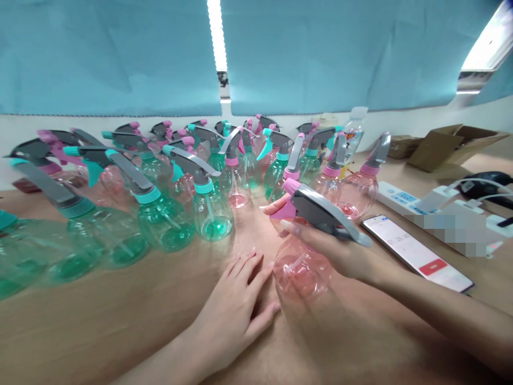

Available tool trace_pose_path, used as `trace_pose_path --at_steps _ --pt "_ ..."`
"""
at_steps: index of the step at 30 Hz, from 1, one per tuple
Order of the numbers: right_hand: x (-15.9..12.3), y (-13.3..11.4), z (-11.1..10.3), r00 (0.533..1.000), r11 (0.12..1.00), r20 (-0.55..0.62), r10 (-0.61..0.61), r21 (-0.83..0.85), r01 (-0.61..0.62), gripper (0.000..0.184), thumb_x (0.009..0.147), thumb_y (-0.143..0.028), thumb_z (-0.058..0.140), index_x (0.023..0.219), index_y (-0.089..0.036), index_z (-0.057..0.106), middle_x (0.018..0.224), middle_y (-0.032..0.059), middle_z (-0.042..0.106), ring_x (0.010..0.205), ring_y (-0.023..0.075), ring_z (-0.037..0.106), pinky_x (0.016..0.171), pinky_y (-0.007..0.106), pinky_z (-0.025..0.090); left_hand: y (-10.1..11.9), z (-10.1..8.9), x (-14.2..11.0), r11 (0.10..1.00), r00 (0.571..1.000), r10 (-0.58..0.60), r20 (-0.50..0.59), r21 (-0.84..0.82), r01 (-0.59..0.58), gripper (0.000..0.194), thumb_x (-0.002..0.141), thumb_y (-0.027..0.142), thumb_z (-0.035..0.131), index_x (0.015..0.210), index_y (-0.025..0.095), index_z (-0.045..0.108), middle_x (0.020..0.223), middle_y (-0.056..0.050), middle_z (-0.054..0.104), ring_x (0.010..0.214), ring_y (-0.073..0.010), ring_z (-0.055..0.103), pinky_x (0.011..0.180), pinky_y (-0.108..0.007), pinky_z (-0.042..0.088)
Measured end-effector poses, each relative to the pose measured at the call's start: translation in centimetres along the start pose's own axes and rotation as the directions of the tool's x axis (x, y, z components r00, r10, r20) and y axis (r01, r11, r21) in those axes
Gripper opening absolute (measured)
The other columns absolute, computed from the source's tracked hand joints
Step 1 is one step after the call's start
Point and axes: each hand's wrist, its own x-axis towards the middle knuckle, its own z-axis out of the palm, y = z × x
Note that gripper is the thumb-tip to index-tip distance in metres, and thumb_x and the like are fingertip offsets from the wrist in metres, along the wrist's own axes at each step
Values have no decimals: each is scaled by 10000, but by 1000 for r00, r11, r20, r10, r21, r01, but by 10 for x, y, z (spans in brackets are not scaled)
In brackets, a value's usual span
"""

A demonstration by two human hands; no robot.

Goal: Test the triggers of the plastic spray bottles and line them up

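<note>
My right hand [320, 235] grips the grey and pink trigger head [316, 211] of a clear pink spray bottle [300, 267] that stands on the wooden table [120, 321]. Its fingers wrap round the neck and nozzle. My left hand [240, 299] lies flat on the table just left of the bottle's base, fingers stretched out and holding nothing. Several assembled green spray bottles [210, 208] and pink spray bottles [358, 187] stand in rows behind.
A smartphone [417, 251] with a lit screen lies to the right of the held bottle. White power strips [404, 198] with cables sit further right. Cardboard boxes [449, 144] stand at the back right, and blue curtains [100, 53] hang behind the table.
</note>
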Motion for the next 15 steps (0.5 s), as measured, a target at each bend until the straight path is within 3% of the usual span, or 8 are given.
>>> trace_pose_path --at_steps 9,15 --pt "2 -3 0 1000 999 5 -15 -29 15 239 845 -265 585 1078 -239 633 784 -5 582 723 151 547 717 316 489 0 1 0 1000 1000 1 0 25 -1 514 957 447 469 1379 154 445 1449 -166 411 1361 -314 331 1082 -534 317" --pt "2 -3 0 999 998 -2 -49 -44 49 237 864 -275 553 1086 -235 625 815 2 625 809 162 599 752 315 499 0 -1 0 1000 1000 8 -5 26 -8 509 961 444 466 1378 152 443 1448 -171 411 1359 -316 334 1082 -539 314"
